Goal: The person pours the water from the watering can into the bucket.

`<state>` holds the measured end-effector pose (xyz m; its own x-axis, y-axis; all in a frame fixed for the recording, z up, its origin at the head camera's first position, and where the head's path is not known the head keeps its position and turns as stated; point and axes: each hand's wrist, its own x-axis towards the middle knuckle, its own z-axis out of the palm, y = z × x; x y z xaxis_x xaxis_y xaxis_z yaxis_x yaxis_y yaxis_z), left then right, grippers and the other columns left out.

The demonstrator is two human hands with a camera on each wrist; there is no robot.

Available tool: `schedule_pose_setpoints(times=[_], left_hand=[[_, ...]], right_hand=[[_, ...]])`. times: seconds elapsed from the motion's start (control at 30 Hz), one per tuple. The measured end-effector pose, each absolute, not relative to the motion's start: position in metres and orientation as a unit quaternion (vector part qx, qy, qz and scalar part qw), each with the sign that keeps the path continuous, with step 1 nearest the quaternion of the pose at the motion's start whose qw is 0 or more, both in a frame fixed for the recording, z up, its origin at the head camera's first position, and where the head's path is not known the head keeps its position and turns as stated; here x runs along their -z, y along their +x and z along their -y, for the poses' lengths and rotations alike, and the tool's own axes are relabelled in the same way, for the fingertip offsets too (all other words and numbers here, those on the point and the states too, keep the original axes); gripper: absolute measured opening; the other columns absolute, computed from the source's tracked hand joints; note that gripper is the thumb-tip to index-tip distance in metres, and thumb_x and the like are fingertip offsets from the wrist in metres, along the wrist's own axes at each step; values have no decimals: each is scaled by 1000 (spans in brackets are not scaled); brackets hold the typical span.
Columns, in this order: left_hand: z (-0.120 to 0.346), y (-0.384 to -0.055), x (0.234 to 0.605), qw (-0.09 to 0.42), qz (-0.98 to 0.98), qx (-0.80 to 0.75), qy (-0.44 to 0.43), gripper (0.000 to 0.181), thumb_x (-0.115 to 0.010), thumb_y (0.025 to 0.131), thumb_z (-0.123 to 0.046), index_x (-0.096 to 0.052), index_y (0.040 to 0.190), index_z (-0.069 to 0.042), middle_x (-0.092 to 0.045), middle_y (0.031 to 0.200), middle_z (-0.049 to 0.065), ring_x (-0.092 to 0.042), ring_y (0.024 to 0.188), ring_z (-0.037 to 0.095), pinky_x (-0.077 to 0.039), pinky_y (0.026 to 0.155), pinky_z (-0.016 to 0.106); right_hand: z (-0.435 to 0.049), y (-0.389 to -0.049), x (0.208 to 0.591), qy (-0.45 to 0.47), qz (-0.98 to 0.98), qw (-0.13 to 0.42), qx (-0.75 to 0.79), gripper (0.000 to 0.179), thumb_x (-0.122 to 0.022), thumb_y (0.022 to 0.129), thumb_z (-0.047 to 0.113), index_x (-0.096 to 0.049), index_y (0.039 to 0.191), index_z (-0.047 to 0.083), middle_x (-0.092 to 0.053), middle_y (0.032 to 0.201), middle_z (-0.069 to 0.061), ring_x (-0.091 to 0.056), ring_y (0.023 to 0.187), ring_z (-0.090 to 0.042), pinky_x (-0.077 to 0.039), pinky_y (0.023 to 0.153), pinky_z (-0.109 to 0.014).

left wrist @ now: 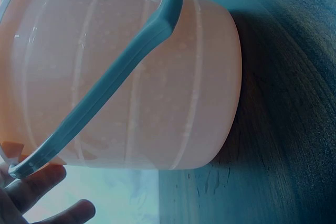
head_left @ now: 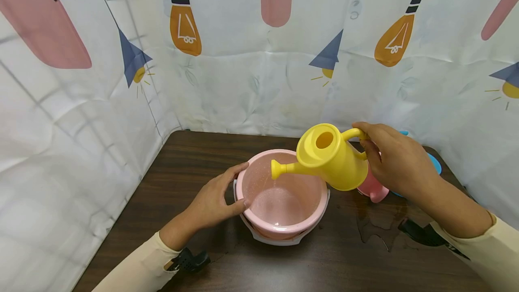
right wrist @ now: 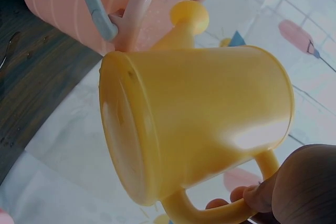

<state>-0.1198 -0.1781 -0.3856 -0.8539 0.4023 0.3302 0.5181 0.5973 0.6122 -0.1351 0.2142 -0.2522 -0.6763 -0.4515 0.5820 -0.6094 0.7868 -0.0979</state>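
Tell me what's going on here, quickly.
A person's right grip holds a yellow watering can by its handle, tipped so the spout points in over a pink bucket. What look like fine drops show below the spout's end. The left grip rests on the bucket's rim. The bucket stands upright on a dark wooden table, with a wet patch to its right.

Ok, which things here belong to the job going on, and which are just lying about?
Part of the job:
yellow plastic watering can, held in the right hand
round pink plastic bucket, touched by the left hand

Apparently lying about:
glossy pink object, partly hidden
curved blue object, partly hidden
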Motion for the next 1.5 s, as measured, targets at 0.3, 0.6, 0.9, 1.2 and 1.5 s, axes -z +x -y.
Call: schedule_pose_setpoints(times=[0.3, 0.6, 0.9, 1.2, 1.5], left_hand=[[178, -120, 386, 79, 888, 371, -260, 83, -73, 84, -45, -39, 157, -26, -59, 141, 3, -57, 124, 22, -47, 96, 57], [179, -120, 387, 79, 886, 373, -262, 83, -73, 84, -43, -38, 158, -27, -58, 142, 3, -57, 124, 24, -47, 95, 58], [179, -120, 387, 75, 889, 371, -258, 83, -73, 84, -41, -38, 158, -28, -58, 142, 3, -57, 124, 25, -47, 94, 58], [179, -121, 389, 77, 890, 369, -258, 83, -73, 84, -42, -38, 158, -28, -58, 142, 4, -57, 124, 25, -47, 93, 58], [179, -121, 387, 80, 890, 364, -262, 83, -71, 85, -49, -38, 158, -26, -57, 143, 4, -58, 123, 25, -47, 94, 58]], right_hand=[[-214, -135, 252, 295, 903, 277, -141, 46, -73, 89, -4, -61, 133, 1, -70, 114, -16, -65, 81, -29, -51, 58, -45], [-214, -135, 252, 289, 907, 271, -142, 46, -73, 90, -3, -61, 134, 2, -70, 115, -17, -64, 82, -29, -51, 59, -45], [-214, -135, 252, 287, 908, 268, -143, 45, -72, 90, -4, -61, 134, 1, -69, 116, -18, -65, 82, -29, -51, 59, -45], [-214, -135, 252, 291, 905, 277, -143, 46, -73, 89, -4, -61, 133, 1, -70, 114, -17, -65, 80, -29, -51, 58, -46], [-214, -135, 252, 286, 908, 271, -147, 46, -72, 90, -5, -61, 134, 1, -69, 115, -19, -65, 80, -31, -52, 58, -46]])
